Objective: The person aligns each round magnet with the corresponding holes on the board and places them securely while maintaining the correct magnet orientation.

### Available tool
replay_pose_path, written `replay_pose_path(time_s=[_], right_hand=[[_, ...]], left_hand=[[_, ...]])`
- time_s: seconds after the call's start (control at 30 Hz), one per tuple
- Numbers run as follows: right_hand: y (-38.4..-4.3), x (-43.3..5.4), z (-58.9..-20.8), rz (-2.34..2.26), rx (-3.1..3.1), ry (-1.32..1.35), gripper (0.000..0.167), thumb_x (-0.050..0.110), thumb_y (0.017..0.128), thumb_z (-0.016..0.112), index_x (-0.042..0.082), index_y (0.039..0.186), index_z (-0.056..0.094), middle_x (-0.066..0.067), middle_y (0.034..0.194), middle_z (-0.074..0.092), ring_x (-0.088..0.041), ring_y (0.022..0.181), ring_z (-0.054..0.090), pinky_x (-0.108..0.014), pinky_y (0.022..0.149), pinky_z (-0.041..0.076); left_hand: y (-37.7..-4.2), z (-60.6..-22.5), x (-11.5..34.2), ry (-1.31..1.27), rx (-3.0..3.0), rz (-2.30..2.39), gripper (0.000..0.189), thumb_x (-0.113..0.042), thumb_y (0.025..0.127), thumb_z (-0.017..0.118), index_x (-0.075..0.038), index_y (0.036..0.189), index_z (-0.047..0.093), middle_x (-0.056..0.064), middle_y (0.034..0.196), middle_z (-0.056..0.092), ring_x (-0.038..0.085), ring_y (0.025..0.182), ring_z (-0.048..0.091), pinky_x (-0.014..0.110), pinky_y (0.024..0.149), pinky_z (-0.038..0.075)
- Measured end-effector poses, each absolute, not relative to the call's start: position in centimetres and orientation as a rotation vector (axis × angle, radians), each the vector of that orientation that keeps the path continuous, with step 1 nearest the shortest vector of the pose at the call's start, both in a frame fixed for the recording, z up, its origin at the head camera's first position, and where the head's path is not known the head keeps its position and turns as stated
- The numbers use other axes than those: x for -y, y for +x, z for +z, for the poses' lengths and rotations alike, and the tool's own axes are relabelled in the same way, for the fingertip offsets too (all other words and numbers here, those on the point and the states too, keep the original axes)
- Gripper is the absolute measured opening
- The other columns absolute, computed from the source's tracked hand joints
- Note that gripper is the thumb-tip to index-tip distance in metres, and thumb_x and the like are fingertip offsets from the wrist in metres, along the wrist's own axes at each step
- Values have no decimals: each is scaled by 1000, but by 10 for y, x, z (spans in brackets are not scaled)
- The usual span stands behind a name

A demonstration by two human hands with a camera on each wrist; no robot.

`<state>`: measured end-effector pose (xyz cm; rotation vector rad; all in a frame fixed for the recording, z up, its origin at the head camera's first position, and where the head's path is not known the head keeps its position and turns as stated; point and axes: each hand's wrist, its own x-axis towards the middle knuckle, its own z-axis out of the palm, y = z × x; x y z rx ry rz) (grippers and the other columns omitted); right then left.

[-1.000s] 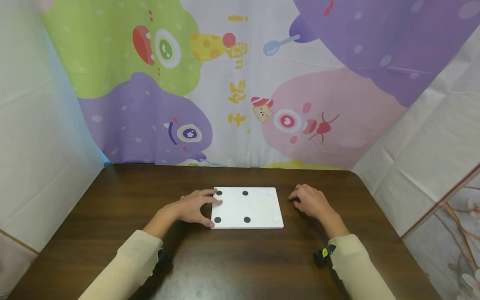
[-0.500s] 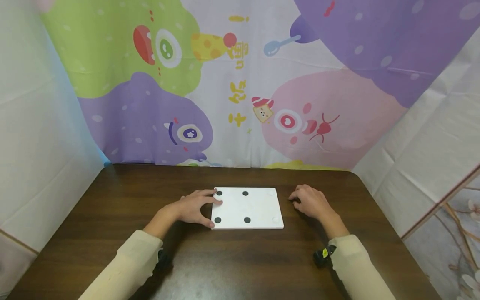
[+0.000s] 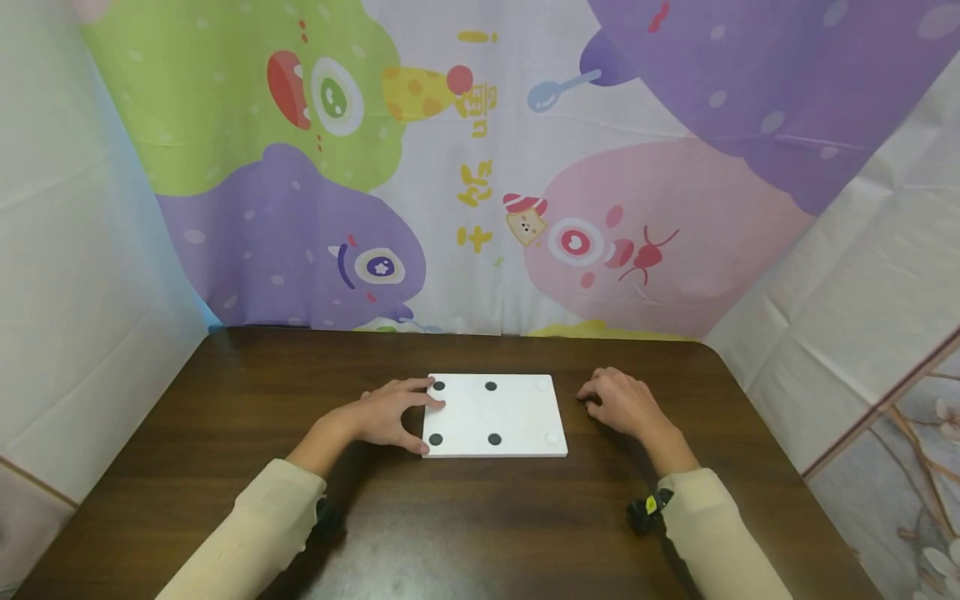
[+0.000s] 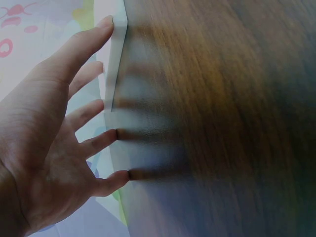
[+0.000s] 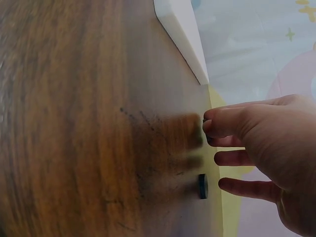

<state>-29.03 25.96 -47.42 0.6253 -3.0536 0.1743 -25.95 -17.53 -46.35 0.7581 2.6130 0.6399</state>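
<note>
A white rectangular board (image 3: 517, 412) lies flat on the brown table. Several black discs (image 3: 494, 439) sit on its left and middle parts, and two pale round spots (image 3: 551, 438) show at its right end. My left hand (image 3: 386, 414) rests at the board's left end, thumb at the near corner, fingers spread toward the far corner. To the right of the board, my right hand (image 3: 621, 403) is low over the table. Its thumb and index finger pinch a small black disc (image 5: 209, 140), mostly covered by the thumb. Another black disc (image 5: 203, 186) is under that hand's other fingers.
The dark wood table (image 3: 480, 517) runs back to a cartoon-print curtain (image 3: 465, 283). White cloth side walls (image 3: 97, 275) stand at left and right. A black camera (image 3: 642, 515) is strapped under the right wrist.
</note>
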Motion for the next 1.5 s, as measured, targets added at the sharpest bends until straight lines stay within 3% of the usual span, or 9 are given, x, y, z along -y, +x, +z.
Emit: replay_pose_path(time_s=[0.3, 0.53, 0.77, 0.87, 1.1, 1.5], right_hand=[[-293, -261, -471, 174, 3049, 621, 19, 14, 101, 81, 16, 119, 88, -9, 122, 78, -35, 120, 72, -60, 97, 63], [-294, -263, -468, 192, 3042, 616, 19, 14, 100, 81, 17, 117, 88, -7, 117, 78, -34, 116, 73, -60, 96, 63], [-291, -263, -468, 195, 3031, 621, 19, 16, 99, 82, 17, 117, 89, -7, 116, 77, -32, 113, 73, -59, 94, 64], [-290, -262, -468, 194, 3030, 616, 20, 16, 99, 82, 17, 118, 89, -7, 115, 77, -31, 112, 72, -58, 93, 64], [-289, -263, -467, 205, 3024, 619, 19, 15, 98, 82, 17, 115, 89, -7, 114, 76, -31, 110, 71, -57, 90, 63], [-285, -262, -468, 236, 3018, 632, 18, 16, 98, 82, 18, 114, 88, -6, 114, 76, -31, 110, 72, -58, 88, 63]], left_hand=[[-289, -508, 189, 809, -2657, 617, 89, -74, 85, 87, -36, 162, 62, 8, 187, 34, 57, 167, 32, 104, 110, 23], [-278, -487, 184, 814, -2617, 630, 88, -65, 88, 89, -28, 163, 62, 15, 187, 31, 62, 167, 29, 105, 109, 20], [-299, -524, 194, 821, -2654, 612, 94, -81, 82, 85, -41, 163, 59, 3, 189, 30, 52, 171, 29, 103, 111, 22], [-294, -516, 193, 834, -2647, 618, 93, -78, 84, 86, -38, 164, 60, 6, 188, 31, 55, 170, 29, 104, 110, 22], [-265, -470, 179, 794, -2612, 645, 85, -53, 90, 91, -21, 163, 62, 18, 186, 32, 62, 167, 28, 105, 111, 19], [-267, -473, 182, 795, -2601, 663, 89, -65, 87, 90, -27, 162, 63, 17, 186, 33, 62, 167, 30, 106, 109, 18]])
